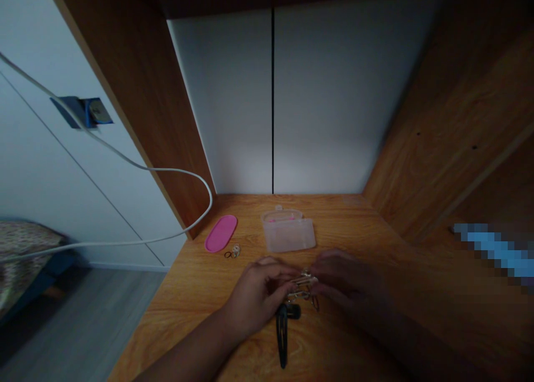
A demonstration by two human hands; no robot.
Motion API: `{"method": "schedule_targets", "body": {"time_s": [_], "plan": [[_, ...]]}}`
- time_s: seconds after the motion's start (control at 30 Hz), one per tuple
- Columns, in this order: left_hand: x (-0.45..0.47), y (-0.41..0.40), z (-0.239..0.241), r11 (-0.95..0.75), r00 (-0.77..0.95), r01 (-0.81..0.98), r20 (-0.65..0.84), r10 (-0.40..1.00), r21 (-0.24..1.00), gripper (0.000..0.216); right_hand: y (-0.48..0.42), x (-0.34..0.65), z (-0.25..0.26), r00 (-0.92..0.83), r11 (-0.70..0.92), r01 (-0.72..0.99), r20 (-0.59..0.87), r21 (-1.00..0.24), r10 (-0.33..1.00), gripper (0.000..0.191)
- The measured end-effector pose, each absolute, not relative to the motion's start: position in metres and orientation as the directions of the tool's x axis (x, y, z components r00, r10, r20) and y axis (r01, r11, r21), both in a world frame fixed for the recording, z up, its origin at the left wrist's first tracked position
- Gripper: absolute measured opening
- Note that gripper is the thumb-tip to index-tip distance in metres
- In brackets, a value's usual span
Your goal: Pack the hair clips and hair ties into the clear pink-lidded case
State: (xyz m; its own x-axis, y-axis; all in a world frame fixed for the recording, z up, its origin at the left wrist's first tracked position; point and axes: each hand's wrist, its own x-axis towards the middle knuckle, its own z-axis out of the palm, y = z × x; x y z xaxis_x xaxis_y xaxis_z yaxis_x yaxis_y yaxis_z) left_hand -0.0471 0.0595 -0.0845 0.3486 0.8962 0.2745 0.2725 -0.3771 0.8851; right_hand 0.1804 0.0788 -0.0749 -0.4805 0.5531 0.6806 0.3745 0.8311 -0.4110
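Pale metal hair clips (302, 282) are tangled together at the centre of the surface (175, 321), held up between the two hands. The left hand (258, 296) is nearly closed, its curled fingers and thumb pinching the clips' left end. The right hand (346, 276), deep in shadow, reaches in from the other side with its fingers bent over the clips; whether it has a firm hold, I cannot tell. Just below them, at 6 o'clock, a black snap hair clip (282, 335) lies lengthwise beside a thin dark elastic band (314, 302). At 12 o'clock sits a clear plastic box (288, 233) with its lid raised and pink bits inside. At 11 o'clock lie a pink oval tray (221, 233) and a small ring with a band (232, 252). Farther out, at 10 o'clock, a white cable (167, 170) loops past a wall socket (94, 112), with a bed (25, 254) at 9 o'clock.
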Motion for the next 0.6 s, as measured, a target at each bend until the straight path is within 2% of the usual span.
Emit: {"method": "schedule_targets", "body": {"time_s": [0.13, 0.23, 0.37, 0.6], "plan": [[-0.052, 0.064, -0.083, -0.425, 0.245, 0.342, 0.357, 0.901, 0.838, 0.017, 0.085, 0.186, -0.082, -0.353, 0.666, 0.586, 0.594, -0.462, 0.723, 0.055], [-0.055, 0.069, -0.087, -0.451, 0.126, 0.368, 0.437, 0.891, 0.813, 0.017, 0.096, 0.189, -0.091, -0.352, 0.604, 0.657, 0.525, -0.452, 0.775, 0.069], [-0.056, 0.073, -0.092, -0.457, 0.043, 0.435, 0.489, 0.871, 0.775, 0.016, 0.112, 0.185, -0.098, -0.319, 0.547, 0.675, 0.473, -0.495, 0.821, 0.070], [-0.058, 0.074, -0.091, -0.490, -0.038, 0.465, 0.570, 0.821, 0.737, 0.017, 0.122, 0.180, -0.102, -0.255, 0.484, 0.602, 0.421, -0.635, 0.870, 0.058]]}}
